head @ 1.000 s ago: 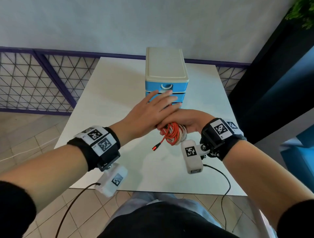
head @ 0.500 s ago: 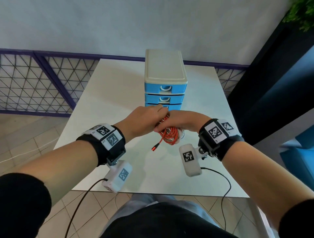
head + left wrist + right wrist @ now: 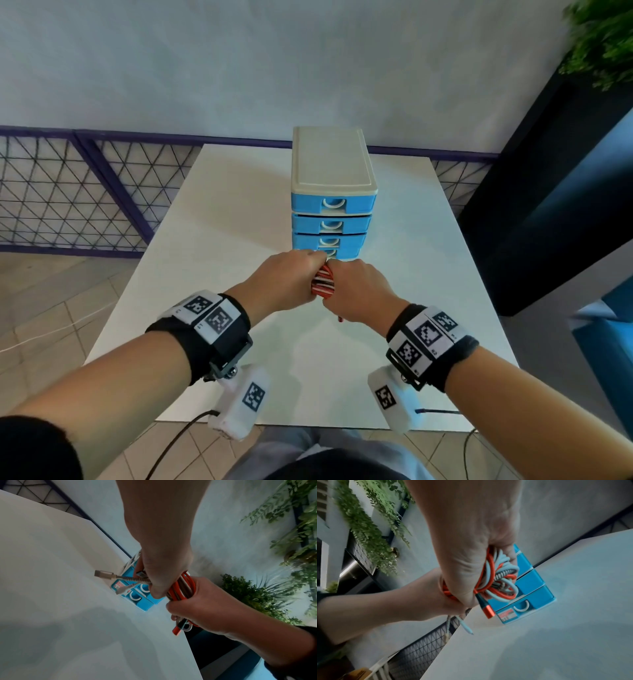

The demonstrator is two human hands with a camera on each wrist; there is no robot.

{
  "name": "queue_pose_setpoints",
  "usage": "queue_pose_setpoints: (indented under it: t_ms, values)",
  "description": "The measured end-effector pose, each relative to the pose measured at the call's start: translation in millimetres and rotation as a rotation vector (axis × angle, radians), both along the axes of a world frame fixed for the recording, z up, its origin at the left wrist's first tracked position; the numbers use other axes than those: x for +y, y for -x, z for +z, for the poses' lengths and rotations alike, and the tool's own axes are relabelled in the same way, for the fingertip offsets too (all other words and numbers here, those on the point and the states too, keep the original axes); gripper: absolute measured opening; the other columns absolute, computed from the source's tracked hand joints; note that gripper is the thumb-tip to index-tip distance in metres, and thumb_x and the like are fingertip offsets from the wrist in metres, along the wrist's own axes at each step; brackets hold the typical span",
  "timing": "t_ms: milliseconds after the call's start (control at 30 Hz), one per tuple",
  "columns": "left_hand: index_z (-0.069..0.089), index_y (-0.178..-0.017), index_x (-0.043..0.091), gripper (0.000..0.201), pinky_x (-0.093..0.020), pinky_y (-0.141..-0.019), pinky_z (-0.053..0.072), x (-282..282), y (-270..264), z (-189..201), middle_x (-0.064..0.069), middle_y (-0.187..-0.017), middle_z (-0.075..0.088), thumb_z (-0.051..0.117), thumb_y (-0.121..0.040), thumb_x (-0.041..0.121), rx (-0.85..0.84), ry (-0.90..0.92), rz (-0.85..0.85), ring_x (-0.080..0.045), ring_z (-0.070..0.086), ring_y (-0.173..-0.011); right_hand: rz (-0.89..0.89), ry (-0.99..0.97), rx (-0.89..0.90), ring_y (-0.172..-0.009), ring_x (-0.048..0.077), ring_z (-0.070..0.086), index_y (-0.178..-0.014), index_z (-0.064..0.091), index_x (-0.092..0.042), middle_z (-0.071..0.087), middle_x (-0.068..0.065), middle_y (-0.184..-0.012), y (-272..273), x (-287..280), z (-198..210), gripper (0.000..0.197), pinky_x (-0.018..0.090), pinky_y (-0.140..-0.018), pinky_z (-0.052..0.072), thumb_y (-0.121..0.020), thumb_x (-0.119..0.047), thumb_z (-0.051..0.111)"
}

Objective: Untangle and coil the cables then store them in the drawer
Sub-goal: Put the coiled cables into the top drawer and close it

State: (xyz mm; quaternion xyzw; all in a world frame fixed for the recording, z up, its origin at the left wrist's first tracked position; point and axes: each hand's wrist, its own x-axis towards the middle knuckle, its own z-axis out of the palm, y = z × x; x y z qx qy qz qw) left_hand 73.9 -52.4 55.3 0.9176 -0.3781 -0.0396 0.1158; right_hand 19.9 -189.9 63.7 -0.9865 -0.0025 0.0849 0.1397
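A bundle of cables point(image 3: 323, 282), orange, white and braided grey, is gripped from both sides above the table, just in front of the blue drawer unit point(image 3: 331, 202). My left hand point(image 3: 291, 277) wraps the bundle's left side and my right hand point(image 3: 356, 291) wraps its right side. In the left wrist view the cables point(image 3: 181, 588) cross between both fists, and a braided grey plug point(image 3: 102, 574) and a white plug point(image 3: 122, 590) stick out leftwards. In the right wrist view the coiled loops point(image 3: 500, 580) bulge from my fist and an orange plug point(image 3: 487, 609) hangs down. All drawers look closed.
The white table point(image 3: 212, 260) carries only the drawer unit, which stands at its far middle. A purple-framed mesh railing point(image 3: 68, 192) runs behind and to the left. A dark panel point(image 3: 548, 205) and plants point(image 3: 603, 41) stand on the right.
My left hand came off the drawer unit, dropped and closed round the cable bundle. The bundle turned so that both fists now clasp it side by side.
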Motion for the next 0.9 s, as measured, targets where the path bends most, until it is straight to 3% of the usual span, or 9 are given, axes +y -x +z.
queue_pose_setpoints:
  t_ms: [133, 200, 267, 333, 400, 500, 600, 767, 900]
  values:
    - [0.041, -0.1, 0.022, 0.031, -0.034, -0.068, 0.048, -7, -13, 13, 0.002, -0.102, 0.051, 0.06, -0.076, 0.018, 0.153, -0.018, -0.009, -0.021, 0.057, -0.09, 0.02, -0.003, -0.001, -0.077, 0.02, 0.067, -0.109, 0.055, -0.022, 0.067, -0.002, -0.087, -14, -15, 8, 0.027, 0.03, -0.066, 0.05, -0.083, -0.021, 0.055]
    - [0.042, -0.117, 0.022, 0.047, -0.037, -0.088, 0.048, -8, -25, 24, 0.002, -0.115, 0.048, 0.063, -0.076, 0.026, 0.327, 0.057, -0.055, -0.019, 0.052, -0.104, 0.017, 0.051, -0.014, -0.083, 0.023, 0.065, -0.118, 0.053, -0.021, 0.067, 0.0, -0.093, -24, -25, 13, 0.036, 0.03, -0.067, 0.049, -0.082, -0.022, 0.056]
    - [0.035, -0.138, 0.021, 0.056, -0.034, -0.106, 0.035, -6, -42, 37, -0.002, -0.138, 0.04, 0.056, -0.086, 0.026, 0.395, 0.226, -0.016, -0.017, 0.039, -0.127, -0.008, 0.074, -0.032, -0.089, 0.026, 0.064, -0.131, 0.046, -0.024, 0.066, 0.002, -0.1, -33, -35, 16, 0.053, 0.032, -0.071, 0.049, -0.08, -0.023, 0.058]
    - [0.032, -0.143, 0.019, 0.05, -0.029, -0.111, 0.024, -6, -62, 47, -0.002, -0.149, 0.032, 0.044, -0.094, 0.021, 0.272, 0.333, 0.044, -0.016, 0.029, -0.137, -0.018, 0.073, -0.047, -0.093, 0.029, 0.064, -0.14, 0.037, -0.027, 0.066, 0.005, -0.106, -41, -41, 18, 0.067, 0.033, -0.072, 0.048, -0.078, -0.024, 0.06]
    - [0.032, -0.144, 0.016, 0.048, -0.029, -0.115, 0.016, -7, -81, 49, -0.003, -0.155, 0.024, 0.036, -0.096, 0.015, 0.15, 0.283, 0.061, -0.016, 0.02, -0.143, -0.005, 0.075, -0.053, -0.095, 0.031, 0.063, -0.143, 0.032, -0.029, 0.065, 0.006, -0.11, -49, -42, 19, 0.072, 0.034, -0.073, 0.049, -0.077, -0.023, 0.061]
    - [0.024, -0.149, 0.014, 0.051, -0.026, -0.117, 0.008, -13, -97, 47, -0.002, -0.16, 0.012, 0.029, -0.099, 0.008, 0.154, 0.172, 0.081, -0.013, 0.009, -0.147, -0.002, 0.074, -0.051, -0.098, 0.031, 0.063, -0.147, 0.027, -0.028, 0.064, 0.007, -0.115, -65, -38, 18, 0.08, 0.035, -0.075, 0.051, -0.076, -0.024, 0.064]
    - [0.023, -0.149, 0.014, 0.056, -0.029, -0.118, 0.009, -18, -101, 44, -0.003, -0.16, 0.012, 0.028, -0.096, -0.002, 0.163, 0.128, 0.082, -0.014, 0.008, -0.147, -0.02, 0.053, -0.045, -0.095, 0.03, 0.064, -0.146, 0.026, -0.027, 0.065, 0.007, -0.112, -79, -35, 16, 0.082, 0.033, -0.072, 0.05, -0.076, -0.03, 0.068]
    - [0.036, -0.144, 0.019, 0.061, -0.039, -0.115, 0.025, -15, -105, 40, 0.0, -0.156, 0.024, 0.03, -0.09, -0.007, 0.114, 0.155, 0.106, -0.017, 0.024, -0.142, -0.05, -0.03, -0.033, -0.081, 0.024, 0.058, -0.134, 0.037, -0.021, 0.063, 0.004, -0.103, -87, -34, 17, 0.071, 0.031, -0.066, 0.048, -0.073, -0.028, 0.072]
    - [0.043, -0.141, 0.019, 0.06, -0.038, -0.114, 0.028, -11, -111, 42, -0.001, -0.153, 0.031, 0.03, -0.09, -0.008, 0.101, 0.162, 0.096, -0.019, 0.032, -0.139, -0.063, -0.103, -0.038, -0.074, 0.023, 0.062, -0.128, 0.042, -0.02, 0.062, 0.003, -0.101, -82, -30, 22, 0.062, 0.037, -0.067, 0.058, -0.073, -0.026, 0.07]
